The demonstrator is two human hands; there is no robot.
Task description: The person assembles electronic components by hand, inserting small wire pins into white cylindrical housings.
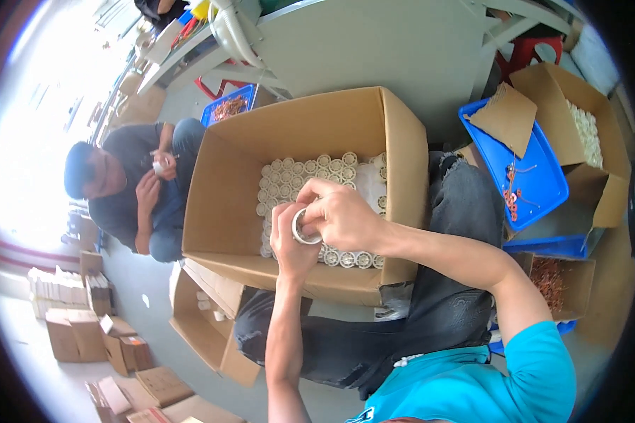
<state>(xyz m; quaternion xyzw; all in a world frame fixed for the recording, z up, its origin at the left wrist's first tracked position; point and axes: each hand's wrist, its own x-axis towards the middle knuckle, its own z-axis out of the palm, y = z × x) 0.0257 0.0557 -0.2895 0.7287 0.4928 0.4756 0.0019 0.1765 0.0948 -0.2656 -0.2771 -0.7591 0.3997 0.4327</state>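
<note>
A white, cup-like plastic ring [306,240] is in my left hand [286,247], whose fingers wrap around its side. My right hand [347,217] is bent over the ring, with its fingertips pinched at the opening; whatever they grip in there is hidden. Both hands are above a large open cardboard box [310,120] between my legs. Rows of similar white round parts [286,178] line the bottom of the box, and a pale sheet [370,185] lies at the right side of them.
A blue tray [549,163] at right holds small copper-red parts and a cardboard piece [506,118]. Nearby stand a box of white pieces [584,134] and a box of copper-coloured parts [547,280]. At left a co-worker [123,180] handles a white part. A grey table panel [374,49] stands ahead.
</note>
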